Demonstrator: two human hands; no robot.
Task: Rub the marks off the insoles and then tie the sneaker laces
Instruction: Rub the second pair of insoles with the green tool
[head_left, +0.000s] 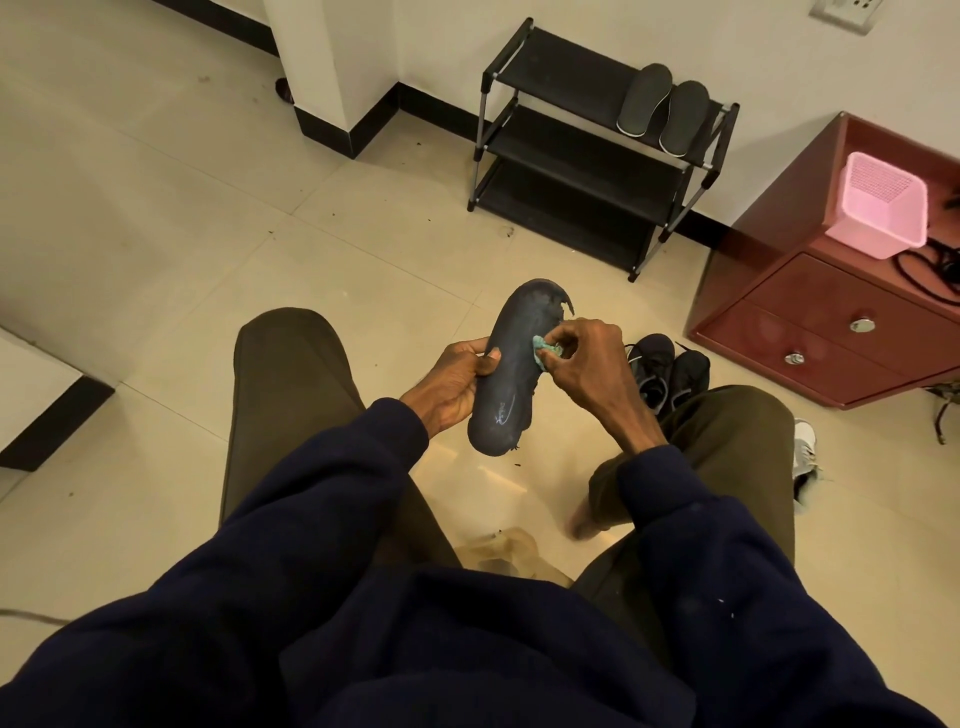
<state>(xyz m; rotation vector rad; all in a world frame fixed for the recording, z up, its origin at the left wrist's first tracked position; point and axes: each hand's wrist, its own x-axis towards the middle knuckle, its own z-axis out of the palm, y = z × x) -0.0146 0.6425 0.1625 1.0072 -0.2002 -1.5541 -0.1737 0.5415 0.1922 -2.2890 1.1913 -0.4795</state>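
Note:
My left hand (457, 384) grips a dark blue, worn insole (511, 364) by its left edge, holding it up above the floor between my knees. A pale scribbled mark shows near its heel end. My right hand (582, 358) pinches a small teal cloth (702, 349) and presses it against the insole's right edge near the middle. A pair of black sneakers (665, 371) with loose laces stands on the floor just right of my hands. Two more grey insoles (662, 106) lie on the top shelf of the shoe rack.
A black three-tier shoe rack (587, 156) stands against the far wall. A red-brown drawer cabinet (831, 322) at right carries a pink basket (878, 208) and dark cords. A grey-white shoe (805, 457) lies beside my right leg. Tiled floor lies all around.

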